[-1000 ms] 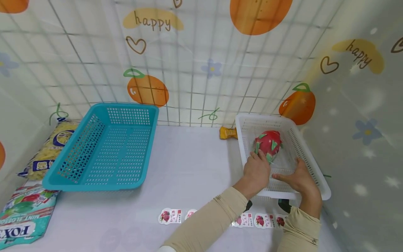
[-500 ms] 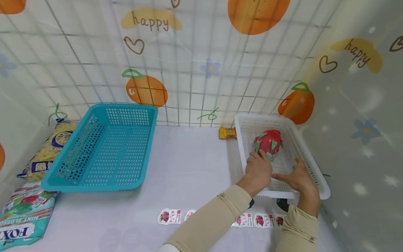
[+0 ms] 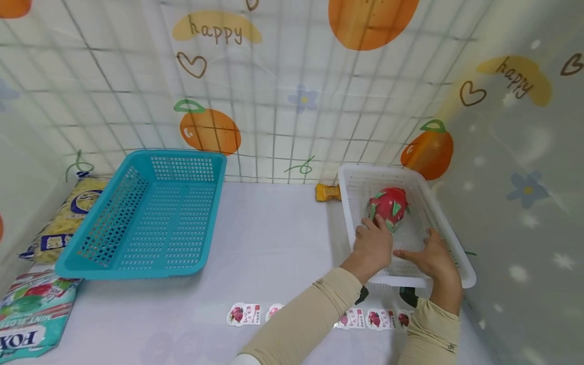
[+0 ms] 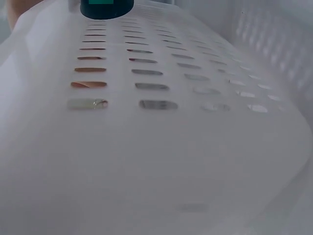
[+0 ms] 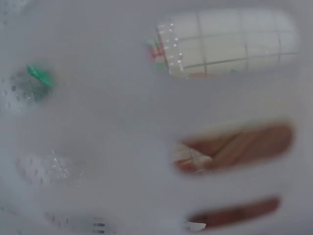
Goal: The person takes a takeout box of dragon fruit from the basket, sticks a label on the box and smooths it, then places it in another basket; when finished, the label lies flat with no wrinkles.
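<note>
In the head view, a red dragon fruit (image 3: 389,205) with green scales lies in the white slotted basket (image 3: 345,203) at the right. My left hand (image 3: 374,247) reaches over the front rim, its fingers curled at the fruit's near end. Clear film seems to show beside the fingers through a slot in the right wrist view; its extent is unclear. My right hand (image 3: 433,261) is in the basket's front right part, thumb and fingers spread, apart from the fruit. Both wrist views look mostly at the basket's white wall (image 4: 146,156), close up.
A yellow wrapped piece (image 3: 327,192) lies against the white basket's left side. A teal basket (image 3: 214,223) stands at the left, beside a pasta bag (image 3: 59,228) and a FOX'S candy bag (image 3: 36,314). Dragon fruit stickers (image 3: 244,314) lie along the front. A patterned curtain (image 3: 283,61) stands behind.
The head view has shifted slightly, so everything sits a little further left. Both hands and the dragon fruit keep nearly the same places.
</note>
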Demonstrator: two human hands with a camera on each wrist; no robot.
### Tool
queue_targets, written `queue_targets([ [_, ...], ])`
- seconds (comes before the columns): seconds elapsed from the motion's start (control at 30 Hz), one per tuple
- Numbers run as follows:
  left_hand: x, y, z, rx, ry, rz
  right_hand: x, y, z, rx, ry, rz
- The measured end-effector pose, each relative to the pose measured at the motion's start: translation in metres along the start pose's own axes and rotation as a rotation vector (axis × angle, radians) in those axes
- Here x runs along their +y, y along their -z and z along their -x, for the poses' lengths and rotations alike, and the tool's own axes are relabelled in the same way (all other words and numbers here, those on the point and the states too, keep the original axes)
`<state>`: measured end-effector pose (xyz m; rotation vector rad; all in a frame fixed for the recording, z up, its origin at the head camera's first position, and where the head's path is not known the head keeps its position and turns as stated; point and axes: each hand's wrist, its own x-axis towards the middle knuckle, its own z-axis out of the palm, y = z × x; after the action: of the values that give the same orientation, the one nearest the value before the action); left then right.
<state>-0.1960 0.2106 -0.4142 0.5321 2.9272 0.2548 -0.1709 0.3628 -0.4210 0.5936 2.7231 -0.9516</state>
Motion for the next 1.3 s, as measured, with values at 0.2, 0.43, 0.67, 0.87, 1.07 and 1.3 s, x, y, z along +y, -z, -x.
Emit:
queue_targets([
  [0.2, -0.003, 0.001, 0.0, 0.05, 0.005, 0.113, 0.0, 0.0, -0.001, 0.046, 0.001, -0.01],
  [0.43, -0.003, 0.0, 0.0, 0.086, 0.006, 0.183, 0.0, 0.001, 0.001, 0.079, 0.017, -0.025],
  [0.67, -0.009, 0.001, -0.001, 0.103, -0.033, 0.226, -0.001, 0.004, 0.003, 0.099, 0.042, -0.022],
  [0.87, -0.012, 0.003, 0.0, 0.123, -0.042, 0.305, -0.002, 0.006, 0.005, 0.126, 0.032, -0.038],
  [1.07, -0.015, 0.005, 0.003, 0.153, -0.049, 0.36, -0.004, 0.007, 0.008, 0.156, 0.038, -0.018],
  [1.3, -0.018, 0.006, 0.006, 0.183, -0.066, 0.414, -0.009, 0.011, 0.013, 0.167, 0.046, 0.015],
])
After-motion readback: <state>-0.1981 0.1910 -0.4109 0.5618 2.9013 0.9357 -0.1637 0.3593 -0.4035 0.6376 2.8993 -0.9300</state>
